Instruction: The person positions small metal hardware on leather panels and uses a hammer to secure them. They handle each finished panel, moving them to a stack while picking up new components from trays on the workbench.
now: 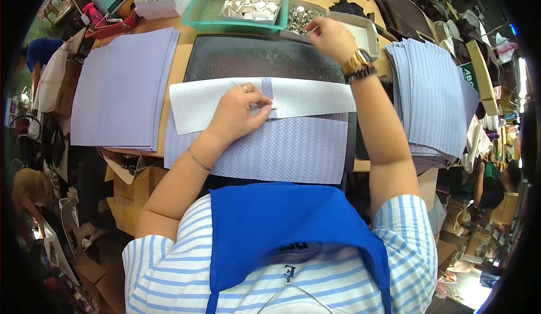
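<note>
A lavender sheet with an embossed woven pattern (259,156) lies in front of me, its far part folded over so the white backing (315,97) faces up. Across the white part runs a short lavender strip (267,86). My left hand (242,112) rests on the backing, thumb and finger pinched at the strip's near end, where a tiny shiny bit shows. Farther off, my right hand (333,39) hovers at the edge of a box of small metal fittings (301,17). Its fingertips are pressed together; whatever they hold is too small to make out.
Under the work lies a dark board (242,57). Stacks of lavender sheets stand left (121,88) and right (431,97). Along the back are a green basket (197,18) holding a tray of pale pieces (253,3), a white box of metal parts (163,7) and a pale box (363,35).
</note>
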Demonstrator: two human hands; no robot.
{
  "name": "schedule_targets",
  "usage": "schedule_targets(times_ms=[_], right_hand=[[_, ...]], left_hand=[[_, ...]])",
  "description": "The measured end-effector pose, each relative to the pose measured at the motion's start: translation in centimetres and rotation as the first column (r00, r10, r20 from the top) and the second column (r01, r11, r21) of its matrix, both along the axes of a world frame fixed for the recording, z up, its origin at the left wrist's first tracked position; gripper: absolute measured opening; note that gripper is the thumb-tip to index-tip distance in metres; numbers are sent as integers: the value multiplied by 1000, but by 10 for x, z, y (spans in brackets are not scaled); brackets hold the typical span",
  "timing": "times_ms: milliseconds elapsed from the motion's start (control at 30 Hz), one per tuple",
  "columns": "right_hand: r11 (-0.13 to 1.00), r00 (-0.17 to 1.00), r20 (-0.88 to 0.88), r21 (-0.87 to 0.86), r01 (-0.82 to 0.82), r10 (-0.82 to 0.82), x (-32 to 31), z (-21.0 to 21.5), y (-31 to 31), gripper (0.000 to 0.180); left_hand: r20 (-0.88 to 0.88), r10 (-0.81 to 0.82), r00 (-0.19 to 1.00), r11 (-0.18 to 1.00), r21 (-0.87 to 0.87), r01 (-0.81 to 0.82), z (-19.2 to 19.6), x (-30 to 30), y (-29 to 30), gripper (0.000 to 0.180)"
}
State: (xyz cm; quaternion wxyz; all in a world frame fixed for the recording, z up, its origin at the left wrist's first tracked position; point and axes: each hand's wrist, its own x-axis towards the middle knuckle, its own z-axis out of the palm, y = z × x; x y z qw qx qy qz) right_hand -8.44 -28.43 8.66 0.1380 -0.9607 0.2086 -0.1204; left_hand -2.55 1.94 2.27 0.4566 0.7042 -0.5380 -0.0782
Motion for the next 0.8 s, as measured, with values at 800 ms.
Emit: schedule_targets(times_ms=[800], right_hand=[[982,991,54,-148,-117,126,116,14,14,32]], left_hand=[[253,91,963,993,47,-106,-1,-3,-2,11]])
